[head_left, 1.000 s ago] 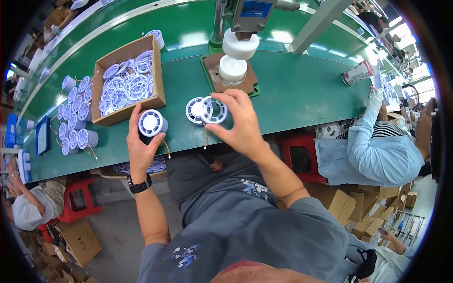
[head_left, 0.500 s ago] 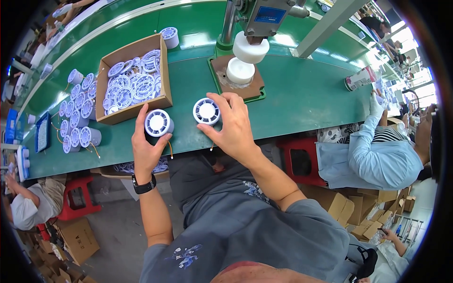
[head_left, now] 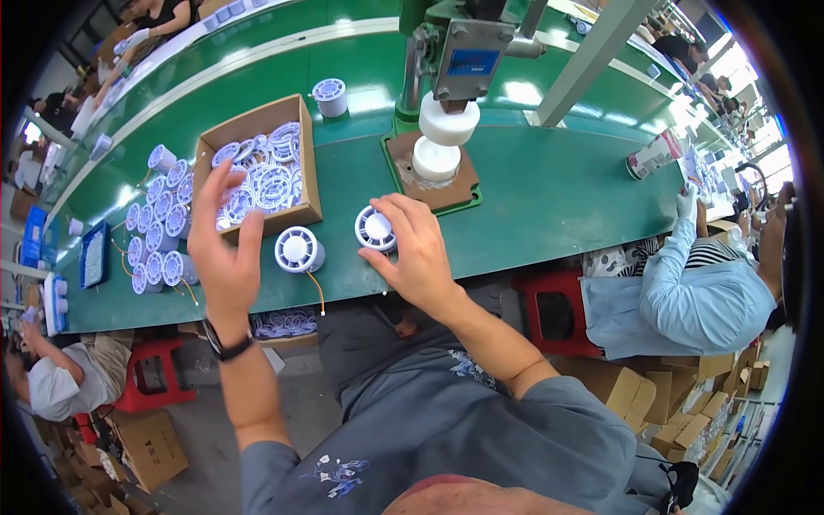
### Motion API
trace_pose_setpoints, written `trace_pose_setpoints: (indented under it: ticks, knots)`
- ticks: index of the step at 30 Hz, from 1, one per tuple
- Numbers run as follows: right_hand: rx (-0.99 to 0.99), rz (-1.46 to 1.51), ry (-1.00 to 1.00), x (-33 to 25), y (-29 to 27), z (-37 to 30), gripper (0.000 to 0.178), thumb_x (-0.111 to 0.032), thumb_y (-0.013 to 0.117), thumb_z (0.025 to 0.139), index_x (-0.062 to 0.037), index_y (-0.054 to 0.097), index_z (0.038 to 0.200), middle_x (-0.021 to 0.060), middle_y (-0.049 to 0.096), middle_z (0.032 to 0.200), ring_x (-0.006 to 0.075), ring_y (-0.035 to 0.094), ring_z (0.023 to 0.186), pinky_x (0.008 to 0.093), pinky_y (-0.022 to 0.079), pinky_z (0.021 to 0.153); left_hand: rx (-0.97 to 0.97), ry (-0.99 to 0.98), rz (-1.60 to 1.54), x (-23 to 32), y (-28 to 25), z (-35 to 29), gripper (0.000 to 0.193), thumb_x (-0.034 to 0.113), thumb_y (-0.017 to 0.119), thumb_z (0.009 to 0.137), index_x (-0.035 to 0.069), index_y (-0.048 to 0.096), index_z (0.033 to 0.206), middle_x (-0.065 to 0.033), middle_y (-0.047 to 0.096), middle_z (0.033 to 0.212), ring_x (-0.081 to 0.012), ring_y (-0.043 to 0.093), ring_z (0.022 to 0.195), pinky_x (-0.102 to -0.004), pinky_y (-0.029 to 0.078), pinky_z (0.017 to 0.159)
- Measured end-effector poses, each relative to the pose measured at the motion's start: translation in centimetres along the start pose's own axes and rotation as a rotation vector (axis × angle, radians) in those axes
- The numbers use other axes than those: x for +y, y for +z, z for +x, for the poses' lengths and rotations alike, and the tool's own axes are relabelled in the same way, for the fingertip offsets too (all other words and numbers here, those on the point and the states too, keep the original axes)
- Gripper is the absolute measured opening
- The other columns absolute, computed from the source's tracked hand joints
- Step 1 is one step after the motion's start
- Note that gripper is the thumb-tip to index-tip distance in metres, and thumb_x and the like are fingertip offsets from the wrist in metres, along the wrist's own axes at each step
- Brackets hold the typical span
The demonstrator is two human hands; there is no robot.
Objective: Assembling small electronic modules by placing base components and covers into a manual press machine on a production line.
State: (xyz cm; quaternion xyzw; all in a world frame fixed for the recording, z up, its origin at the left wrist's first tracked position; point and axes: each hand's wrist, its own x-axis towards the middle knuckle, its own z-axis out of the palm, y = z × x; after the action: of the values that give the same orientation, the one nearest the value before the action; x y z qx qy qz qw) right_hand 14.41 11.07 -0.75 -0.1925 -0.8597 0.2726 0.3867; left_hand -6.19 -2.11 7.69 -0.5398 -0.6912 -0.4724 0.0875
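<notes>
My left hand [head_left: 225, 266] is raised at the near left corner of the cardboard box [head_left: 273, 220], fingers spread and nothing in them. The box holds many white slotted plastic rings [head_left: 273, 187]. Just right of that hand, a white cylindrical housing [head_left: 297, 251] with a slotted round top stands on the bench, an orange wire trailing toward the near edge. My right hand [head_left: 419, 257] grips a second white housing [head_left: 375, 229] between thumb and fingers, and it seems to rest on the bench. Part of it is hidden behind the fingers.
Beyond my right hand stands a press [head_left: 468, 64] with white round upper and lower blocks. Several wired housings [head_left: 159, 227] stand left of the box, one more [head_left: 330, 98] behind it. A blue tray [head_left: 94, 255] lies far left. A co-worker in light blue [head_left: 678, 292] sits at right.
My left hand has let go of the left housing and moved up and left toward the box. My right hand stays on its housing. The whole view has shifted slightly.
</notes>
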Motion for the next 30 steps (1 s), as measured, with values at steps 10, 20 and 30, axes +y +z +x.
trace_pose_setpoints:
  ticks: [10,20,30]
  knots:
    - [0.018,0.097,0.063,0.2,1.2,-1.0,0.084,-0.01,0.085,0.068,-0.0052,0.045,0.142,0.0224,0.048,0.136,0.0414,0.052,0.122,0.0454,0.044,0.103,-0.64,0.173,0.505,-7.4,15.0,17.8,0.055,0.023,0.074,0.08,0.007,0.059,0.131,-0.0225,0.063,0.121,-0.0386,0.058,0.114,-0.0448,0.048,0.098]
    - [-0.006,0.284,0.051,0.9,1.7,-1.1,0.083,-0.003,0.083,0.068,-0.004,0.044,0.142,0.023,0.048,0.135,0.0418,0.053,0.12,0.0434,0.045,0.103,-0.805,0.265,0.601,-2.2,12.5,17.7,0.056,0.017,0.075,0.075,0.005,0.059,0.127,-0.0229,0.067,0.104,-0.0409,0.063,0.099,-0.045,0.051,0.089]
    - [0.086,0.246,0.047,1.1,1.4,-1.3,0.079,-0.003,0.082,0.069,-0.0032,0.045,0.14,0.0219,0.046,0.138,0.0412,0.049,0.125,0.045,0.042,0.105,-0.48,-0.263,0.61,1.4,-5.5,-0.8,0.049,0.015,0.078,0.076,0.003,0.055,0.117,-0.0216,0.066,0.106,-0.0406,0.063,0.1,-0.046,0.051,0.084]
